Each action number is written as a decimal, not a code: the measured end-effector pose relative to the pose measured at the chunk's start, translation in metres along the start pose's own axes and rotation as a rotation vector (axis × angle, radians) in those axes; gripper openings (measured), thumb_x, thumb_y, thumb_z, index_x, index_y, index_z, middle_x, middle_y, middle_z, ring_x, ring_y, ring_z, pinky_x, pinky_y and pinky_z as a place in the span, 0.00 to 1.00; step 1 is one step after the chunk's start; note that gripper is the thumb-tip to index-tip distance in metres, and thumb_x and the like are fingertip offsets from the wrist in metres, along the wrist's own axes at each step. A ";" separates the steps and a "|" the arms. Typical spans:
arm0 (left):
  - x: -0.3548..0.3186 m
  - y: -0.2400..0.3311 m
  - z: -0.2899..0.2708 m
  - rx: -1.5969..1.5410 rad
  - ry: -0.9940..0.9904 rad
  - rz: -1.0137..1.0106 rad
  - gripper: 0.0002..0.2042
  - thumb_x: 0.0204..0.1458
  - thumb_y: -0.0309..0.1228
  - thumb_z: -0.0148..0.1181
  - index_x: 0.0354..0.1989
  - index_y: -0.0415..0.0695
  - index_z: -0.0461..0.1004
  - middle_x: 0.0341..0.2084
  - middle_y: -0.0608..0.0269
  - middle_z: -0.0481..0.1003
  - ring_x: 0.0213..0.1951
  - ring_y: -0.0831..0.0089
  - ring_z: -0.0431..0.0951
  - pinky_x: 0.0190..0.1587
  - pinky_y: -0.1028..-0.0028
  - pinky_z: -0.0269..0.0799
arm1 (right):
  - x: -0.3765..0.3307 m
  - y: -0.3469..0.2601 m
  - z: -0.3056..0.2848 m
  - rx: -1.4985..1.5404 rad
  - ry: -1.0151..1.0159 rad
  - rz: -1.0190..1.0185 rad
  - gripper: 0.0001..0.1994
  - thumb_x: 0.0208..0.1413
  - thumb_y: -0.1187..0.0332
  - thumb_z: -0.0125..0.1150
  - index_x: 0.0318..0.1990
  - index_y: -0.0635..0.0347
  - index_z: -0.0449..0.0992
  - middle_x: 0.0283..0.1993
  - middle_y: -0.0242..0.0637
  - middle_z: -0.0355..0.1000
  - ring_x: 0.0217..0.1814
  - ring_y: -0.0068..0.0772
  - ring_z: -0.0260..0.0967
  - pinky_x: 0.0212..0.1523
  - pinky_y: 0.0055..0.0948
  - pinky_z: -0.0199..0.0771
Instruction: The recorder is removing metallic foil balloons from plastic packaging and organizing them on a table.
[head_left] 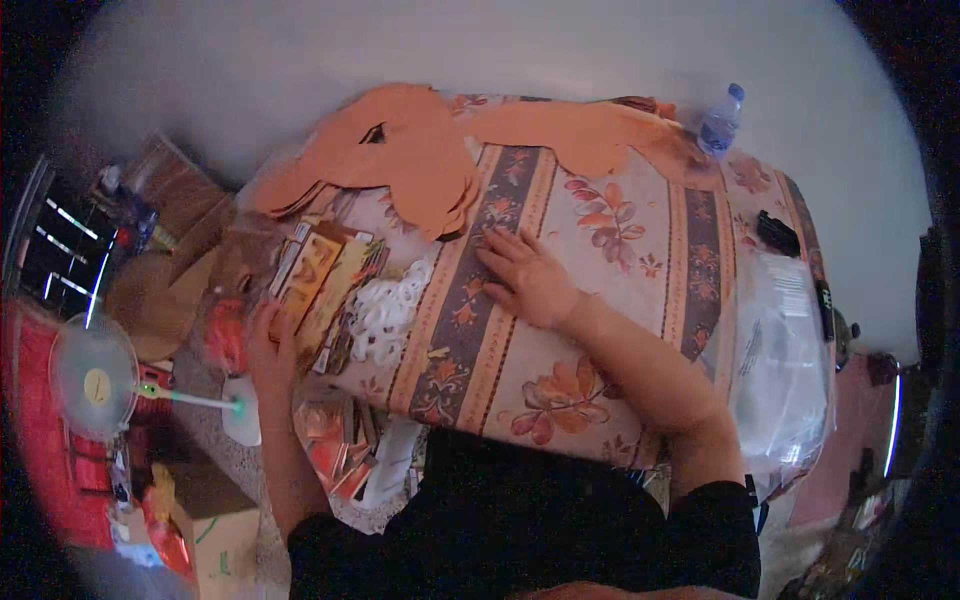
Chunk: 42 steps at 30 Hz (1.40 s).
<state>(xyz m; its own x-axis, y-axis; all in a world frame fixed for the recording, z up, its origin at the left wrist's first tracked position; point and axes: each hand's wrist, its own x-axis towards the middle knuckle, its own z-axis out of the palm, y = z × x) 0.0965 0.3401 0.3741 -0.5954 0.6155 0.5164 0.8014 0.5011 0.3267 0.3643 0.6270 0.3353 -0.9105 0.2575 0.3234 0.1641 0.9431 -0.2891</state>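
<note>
My right hand (530, 280) lies palm down on the flowered tablecloth (630, 300), its fingers spread and nothing in them. At the table's left edge, my left hand (270, 340) is closed on the near-left side of a yellow printed card (308, 285) on a stack; its fingers are partly hidden. Beside the stack is a heap of white looped cord or strips (385, 315). Behind these, orange cut-out sheets (400, 150) with rounded outlines lie in layers, and more orange sheets (580, 135) stretch along the far edge.
A water bottle (720, 122) stands at the far right corner. Clear plastic bags (780, 370) and a small black object (777, 233) lie along the right side. A white fan (95, 380) and cardboard boxes (220, 540) are to the left, below table height.
</note>
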 end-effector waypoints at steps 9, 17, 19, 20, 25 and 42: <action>-0.003 -0.021 0.013 -0.029 -0.052 0.008 0.12 0.53 0.34 0.53 0.42 0.40 0.72 0.42 0.51 0.72 0.46 0.56 0.72 0.49 0.64 0.66 | 0.000 0.001 -0.001 0.001 0.025 -0.003 0.24 0.54 0.61 0.54 0.57 0.62 0.63 0.63 0.47 0.56 0.68 0.45 0.49 0.67 0.45 0.43; 0.016 -0.035 0.006 -0.043 -0.132 -0.070 0.13 0.51 0.37 0.54 0.40 0.40 0.73 0.35 0.50 0.74 0.39 0.56 0.74 0.42 0.66 0.69 | -0.001 0.001 -0.002 -0.012 0.037 -0.027 0.24 0.54 0.61 0.54 0.57 0.62 0.64 0.63 0.47 0.56 0.68 0.46 0.49 0.67 0.45 0.44; 0.030 -0.051 0.003 0.046 -0.069 -0.060 0.14 0.52 0.38 0.54 0.40 0.41 0.73 0.35 0.49 0.74 0.40 0.55 0.74 0.42 0.66 0.68 | 0.000 0.000 -0.002 -0.006 0.022 -0.004 0.24 0.54 0.61 0.54 0.57 0.62 0.64 0.64 0.47 0.55 0.67 0.47 0.50 0.67 0.45 0.44; 0.037 -0.057 0.001 0.133 -0.006 -0.046 0.15 0.52 0.39 0.53 0.40 0.41 0.74 0.36 0.49 0.74 0.41 0.55 0.74 0.42 0.65 0.68 | -0.001 0.003 -0.002 -0.004 0.022 -0.006 0.24 0.54 0.61 0.54 0.57 0.62 0.64 0.64 0.47 0.55 0.67 0.47 0.50 0.67 0.45 0.44; 0.064 -0.160 -0.009 0.319 0.128 -0.252 0.18 0.52 0.44 0.52 0.39 0.40 0.74 0.34 0.45 0.75 0.37 0.50 0.75 0.39 0.59 0.70 | 0.001 0.001 -0.003 0.020 0.030 -0.053 0.24 0.53 0.62 0.55 0.57 0.62 0.64 0.64 0.48 0.55 0.68 0.48 0.49 0.67 0.46 0.44; 0.084 -0.273 0.006 0.019 0.507 -0.387 0.17 0.52 0.40 0.56 0.38 0.36 0.76 0.30 0.47 0.77 0.33 0.56 0.77 0.39 0.65 0.71 | 0.004 -0.003 -0.012 0.097 -0.005 -0.037 0.24 0.52 0.64 0.57 0.55 0.64 0.65 0.63 0.50 0.56 0.68 0.49 0.48 0.67 0.46 0.42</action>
<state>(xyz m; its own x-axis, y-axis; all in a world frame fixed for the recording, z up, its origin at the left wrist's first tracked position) -0.1723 0.2588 0.3240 -0.7366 0.0252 0.6759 0.5296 0.6430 0.5532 0.3647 0.6280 0.3477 -0.9171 0.2217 0.3313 0.0932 0.9273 -0.3626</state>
